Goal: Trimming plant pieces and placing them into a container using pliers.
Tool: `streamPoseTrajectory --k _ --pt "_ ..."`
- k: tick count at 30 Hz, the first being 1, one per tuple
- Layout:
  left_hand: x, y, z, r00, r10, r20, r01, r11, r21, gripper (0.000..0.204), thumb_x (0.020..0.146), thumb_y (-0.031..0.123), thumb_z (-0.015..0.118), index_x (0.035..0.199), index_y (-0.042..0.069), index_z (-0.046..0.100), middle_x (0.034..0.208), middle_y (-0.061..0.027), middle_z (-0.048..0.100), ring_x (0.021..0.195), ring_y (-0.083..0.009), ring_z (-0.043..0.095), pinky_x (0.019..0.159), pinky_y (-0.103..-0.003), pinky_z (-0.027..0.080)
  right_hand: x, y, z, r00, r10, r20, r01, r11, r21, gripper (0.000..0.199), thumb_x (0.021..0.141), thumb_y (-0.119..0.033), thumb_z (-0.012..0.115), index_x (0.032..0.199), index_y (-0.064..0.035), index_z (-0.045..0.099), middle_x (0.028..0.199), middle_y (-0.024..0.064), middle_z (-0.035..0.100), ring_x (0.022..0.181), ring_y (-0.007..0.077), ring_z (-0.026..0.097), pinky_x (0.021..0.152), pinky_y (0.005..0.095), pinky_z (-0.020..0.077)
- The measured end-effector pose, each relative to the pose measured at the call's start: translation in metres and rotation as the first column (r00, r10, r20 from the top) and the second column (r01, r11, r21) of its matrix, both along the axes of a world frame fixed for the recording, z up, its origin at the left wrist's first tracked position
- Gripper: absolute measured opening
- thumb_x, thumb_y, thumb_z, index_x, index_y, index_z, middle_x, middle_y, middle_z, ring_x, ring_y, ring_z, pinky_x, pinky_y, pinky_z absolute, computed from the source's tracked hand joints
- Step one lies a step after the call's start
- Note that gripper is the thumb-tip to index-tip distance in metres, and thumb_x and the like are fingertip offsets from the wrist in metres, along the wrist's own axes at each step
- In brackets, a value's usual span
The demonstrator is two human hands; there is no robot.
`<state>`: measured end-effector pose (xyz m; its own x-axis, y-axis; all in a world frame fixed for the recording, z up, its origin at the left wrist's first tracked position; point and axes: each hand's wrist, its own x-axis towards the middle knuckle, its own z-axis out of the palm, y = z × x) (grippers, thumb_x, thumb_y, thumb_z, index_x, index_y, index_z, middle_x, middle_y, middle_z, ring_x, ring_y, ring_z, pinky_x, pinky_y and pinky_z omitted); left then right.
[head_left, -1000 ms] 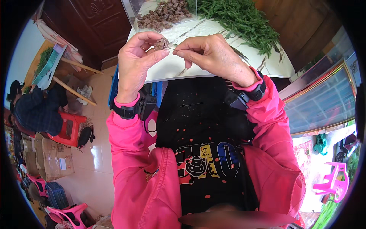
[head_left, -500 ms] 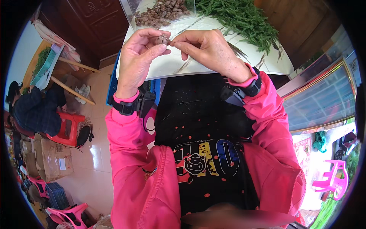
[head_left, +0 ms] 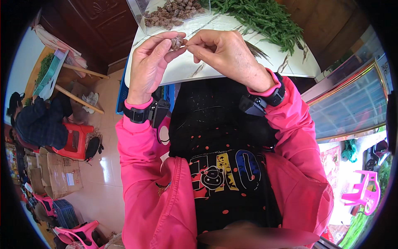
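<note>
The white marble-patterned table (head_left: 232,68) sits right in front of me, with the pile of green sprigs (head_left: 265,16) at its far right and the clear box of brown nuts (head_left: 174,12) at its far left. Since a second ago both hands have drifted nearer its front edge. My right hand (head_left: 228,54) pinches closed on something too thin to make out. My left hand (head_left: 151,66) grips one brown nut (head_left: 178,42) at the fingertips, above the near edge.

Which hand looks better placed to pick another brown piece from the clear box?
Probably the right hand: it pinches only a thin strand, while the left hand holds the brown piece. The clear box lies just beyond both.
</note>
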<state>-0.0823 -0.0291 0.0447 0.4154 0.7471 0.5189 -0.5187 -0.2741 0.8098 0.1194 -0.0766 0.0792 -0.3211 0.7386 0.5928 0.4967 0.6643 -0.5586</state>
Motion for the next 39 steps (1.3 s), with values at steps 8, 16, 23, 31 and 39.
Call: streamPoseTrajectory --k 8,16,23,31,39 --pt "0.004 0.007 -0.011 0.990 -0.117 0.083 0.126 0.985 -0.116 0.024 0.098 0.012 0.053 0.114 -0.005 0.060 0.115 -0.0206 0.062 0.104 -0.0239 0.063 0.093 -0.038 0.054 0.001 0.003 -0.005 0.997 0.018 -0.072 -0.021 0.999 -0.043 0.016 0.085 -0.015 0.061 0.092 -0.0033 0.069 0.068 0.0126 0.067 0.059 0.0250 0.066 0.055 0.0326 0.0496" --pt "0.011 0.013 -0.026 0.938 -0.208 0.277 0.254 0.956 -0.144 0.022 0.096 0.013 0.057 0.112 -0.002 0.059 0.119 -0.0211 0.059 0.105 -0.0245 0.062 0.092 -0.037 0.055 0.005 0.010 -0.007 1.000 0.027 0.009 -0.027 1.000 0.003 0.017 0.090 -0.017 0.063 0.096 -0.0025 0.069 0.064 0.0020 0.061 0.057 0.0073 0.053 0.053 0.0248 0.0423" --pt "0.014 0.014 -0.030 0.924 -0.227 0.307 0.272 0.956 -0.112 0.020 0.095 0.013 0.058 0.110 0.000 0.060 0.117 -0.0202 0.059 0.102 -0.0238 0.062 0.089 -0.035 0.056 0.009 0.011 -0.003 0.999 0.048 0.024 -0.046 0.997 -0.064 0.017 0.091 -0.019 0.063 0.096 -0.0039 0.069 0.062 0.0015 0.059 0.056 0.0078 0.052 0.052 0.0254 0.0416" --pt "0.008 0.020 -0.034 0.942 -0.249 0.224 0.286 0.946 -0.152 0.019 0.097 0.014 0.056 0.109 0.000 0.060 0.115 -0.0194 0.060 0.100 -0.0236 0.062 0.081 -0.032 0.057 0.012 0.018 -0.013 0.998 -0.027 0.056 0.015 0.981 0.194 0.018 0.088 -0.019 0.067 0.095 -0.0027 0.069 0.070 0.0078 0.064 0.060 0.0138 0.059 0.056 0.0279 0.0465" --pt "0.012 0.012 -0.024 0.989 -0.149 0.028 0.151 0.981 -0.122 0.022 0.101 0.018 0.047 0.105 0.000 0.058 0.107 -0.0158 0.062 0.097 -0.0226 0.063 0.074 -0.032 0.059 0.013 0.016 -0.007 0.997 -0.049 0.064 0.039 0.988 0.147 0.020 0.086 -0.020 0.066 0.087 -0.0007 0.069 0.070 0.0153 0.066 0.062 0.0305 0.064 0.058 0.0348 0.0500"
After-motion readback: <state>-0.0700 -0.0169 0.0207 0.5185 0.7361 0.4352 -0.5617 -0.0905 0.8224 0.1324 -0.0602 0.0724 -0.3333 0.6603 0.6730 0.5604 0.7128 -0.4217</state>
